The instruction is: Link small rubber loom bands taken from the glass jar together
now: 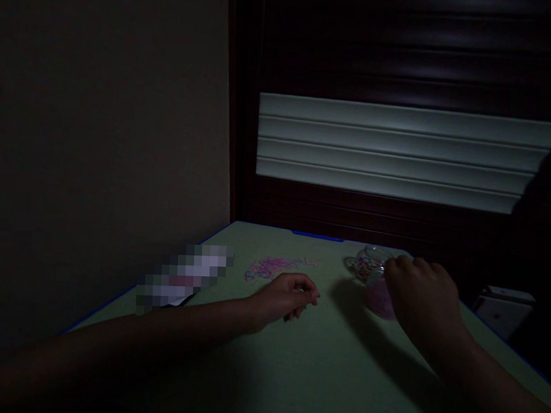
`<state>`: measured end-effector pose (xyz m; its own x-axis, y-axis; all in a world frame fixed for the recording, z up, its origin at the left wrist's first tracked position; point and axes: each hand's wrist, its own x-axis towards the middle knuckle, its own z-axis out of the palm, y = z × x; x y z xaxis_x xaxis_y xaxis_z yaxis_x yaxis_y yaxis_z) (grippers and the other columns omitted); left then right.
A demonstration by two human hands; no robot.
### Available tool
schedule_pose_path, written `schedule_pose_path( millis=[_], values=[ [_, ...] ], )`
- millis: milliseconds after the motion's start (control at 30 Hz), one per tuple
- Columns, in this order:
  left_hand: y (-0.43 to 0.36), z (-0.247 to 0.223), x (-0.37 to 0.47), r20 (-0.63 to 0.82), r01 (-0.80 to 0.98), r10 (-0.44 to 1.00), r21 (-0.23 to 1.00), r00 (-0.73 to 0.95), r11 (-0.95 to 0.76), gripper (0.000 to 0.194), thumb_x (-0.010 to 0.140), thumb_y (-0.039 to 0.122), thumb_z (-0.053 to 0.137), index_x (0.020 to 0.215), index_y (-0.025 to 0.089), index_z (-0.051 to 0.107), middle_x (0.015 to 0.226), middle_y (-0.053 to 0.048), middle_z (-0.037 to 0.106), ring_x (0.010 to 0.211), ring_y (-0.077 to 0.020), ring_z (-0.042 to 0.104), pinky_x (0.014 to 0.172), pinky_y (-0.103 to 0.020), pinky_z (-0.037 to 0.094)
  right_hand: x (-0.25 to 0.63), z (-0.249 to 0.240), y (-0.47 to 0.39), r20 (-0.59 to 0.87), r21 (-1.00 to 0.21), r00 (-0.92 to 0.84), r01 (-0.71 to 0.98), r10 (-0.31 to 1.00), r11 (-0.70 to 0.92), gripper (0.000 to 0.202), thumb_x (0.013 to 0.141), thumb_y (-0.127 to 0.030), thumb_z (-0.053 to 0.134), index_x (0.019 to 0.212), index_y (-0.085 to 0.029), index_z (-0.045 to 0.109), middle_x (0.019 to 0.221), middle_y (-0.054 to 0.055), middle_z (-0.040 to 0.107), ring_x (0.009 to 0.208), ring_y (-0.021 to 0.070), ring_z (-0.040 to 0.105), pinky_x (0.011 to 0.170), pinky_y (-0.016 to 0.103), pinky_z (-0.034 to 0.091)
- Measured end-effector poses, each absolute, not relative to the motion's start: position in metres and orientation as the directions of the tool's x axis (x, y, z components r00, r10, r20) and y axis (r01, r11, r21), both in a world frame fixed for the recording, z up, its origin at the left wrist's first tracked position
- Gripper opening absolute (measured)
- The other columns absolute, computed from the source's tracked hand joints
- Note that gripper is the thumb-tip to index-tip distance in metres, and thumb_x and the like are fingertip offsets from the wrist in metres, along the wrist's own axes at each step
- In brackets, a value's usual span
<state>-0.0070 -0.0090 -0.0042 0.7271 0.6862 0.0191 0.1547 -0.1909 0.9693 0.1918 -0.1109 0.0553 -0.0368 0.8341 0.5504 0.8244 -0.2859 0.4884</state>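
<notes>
My left hand hovers over the green table near its middle, fingers curled with thumb and fingertips close together; whatever they pinch is too small to name. Just behind it lies a loose pile of thin pink and purple bands. On the right, my right hand is closed, its back to the camera and its fingertips hidden, above and beside a clear jar with pink contents. A second glass jar with multicoloured pieces stands right behind the pink one.
A blurred pale item lies at the table's left edge. The table has a blue rim. Behind it stand dark panels with white slats. A white box is beyond the right edge. The scene is dim.
</notes>
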Motion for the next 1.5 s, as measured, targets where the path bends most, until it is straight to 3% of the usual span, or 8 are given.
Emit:
schedule_pose_path(
  millis=[600,833,1000,1167,1500],
  values=[
    [-0.011,-0.002,-0.006,0.023,0.147,0.684,0.971,0.729,-0.190,0.022,0.074,0.036,0.056,0.080,0.014,0.054,0.054,0.004,0.048,0.044,-0.0057,0.041,0.041,-0.018,0.029,0.185,0.055,-0.112,0.511,0.470,0.005,0.836,0.860,-0.284,0.017,0.072,-0.007,0.047,0.073,-0.013,0.062,0.074,0.013,0.063,0.070,0.0246,0.057,0.058,0.034,0.034],
    [-0.013,0.001,-0.005,0.018,0.143,0.690,0.974,0.724,-0.175,0.025,0.072,0.038,0.057,0.078,0.014,0.054,0.066,0.002,0.054,0.045,-0.0041,0.042,0.040,-0.017,0.029,0.182,0.058,-0.113,0.470,0.440,0.103,0.834,0.877,-0.334,0.023,0.074,-0.005,0.042,0.079,-0.012,0.063,0.078,0.012,0.063,0.074,0.0251,0.058,0.060,0.034,0.035],
    [-0.014,0.002,-0.005,0.002,0.158,0.688,0.973,0.726,-0.169,0.024,0.072,0.037,0.057,0.078,0.014,0.054,0.058,0.004,0.050,0.045,-0.0048,0.042,0.040,-0.017,0.029,0.180,0.058,-0.113,0.453,0.441,0.123,0.829,0.883,-0.342,0.024,0.075,-0.005,0.039,0.079,-0.012,0.062,0.079,0.013,0.062,0.074,0.0255,0.058,0.061,0.034,0.035],
    [-0.013,0.001,-0.005,0.011,0.144,0.684,0.975,0.730,-0.170,0.025,0.072,0.037,0.057,0.079,0.014,0.054,0.069,0.002,0.055,0.046,-0.0040,0.042,0.041,-0.017,0.029,0.180,0.057,-0.114,0.448,0.437,0.139,0.828,0.883,-0.352,0.025,0.075,-0.005,0.040,0.080,-0.012,0.063,0.080,0.014,0.062,0.075,0.0263,0.058,0.061,0.035,0.036],
    [-0.014,0.000,-0.005,0.017,0.145,0.680,0.973,0.733,-0.181,0.025,0.073,0.038,0.056,0.079,0.014,0.054,0.065,0.003,0.053,0.045,-0.0040,0.042,0.041,-0.017,0.029,0.179,0.056,-0.115,0.467,0.462,0.035,0.842,0.883,-0.277,0.024,0.075,-0.005,0.039,0.083,-0.011,0.061,0.080,0.013,0.061,0.073,0.0260,0.057,0.061,0.035,0.036]
  ],
)
